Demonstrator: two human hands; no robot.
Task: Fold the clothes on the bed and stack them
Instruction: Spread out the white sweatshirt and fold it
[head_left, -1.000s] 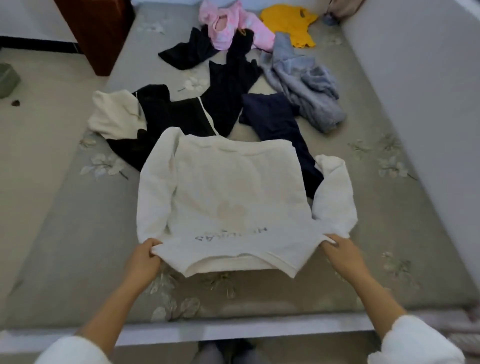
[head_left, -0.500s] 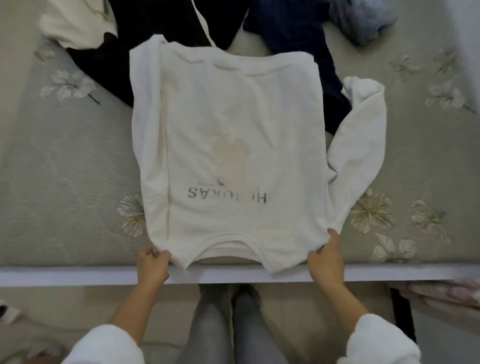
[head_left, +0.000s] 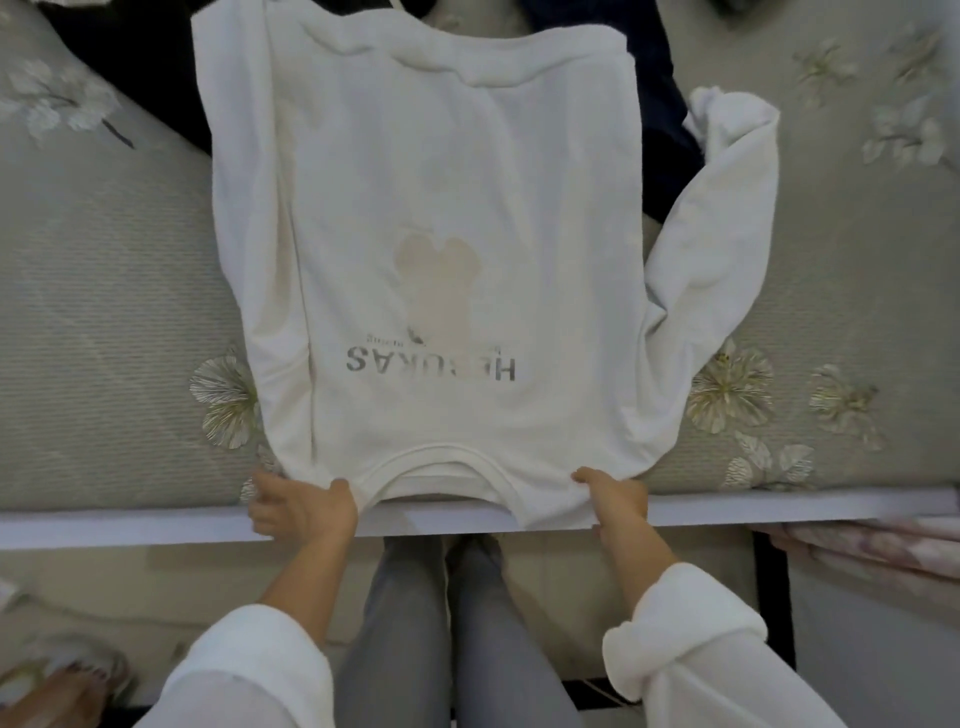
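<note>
The white sweatshirt (head_left: 441, 208) lies spread flat on the bed (head_left: 104, 291), stretching away from both hands. The left hand (head_left: 304, 506) and the right hand (head_left: 615, 501) each pinch its near neckline edge.

Bare bed (head_left: 104, 291) left and right of white sweatshirt (head_left: 415, 208); dark clothes (head_left: 130, 67) crowd far edge behind it.

Fluffy white sleeves (head_left: 685, 639), cuffs rolled back, above grey trousers (head_left: 405, 649).

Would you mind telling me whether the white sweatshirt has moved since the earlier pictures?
Yes. The sweatshirt has slid toward the person; its collar end now reaches the bed's white edge.
</note>
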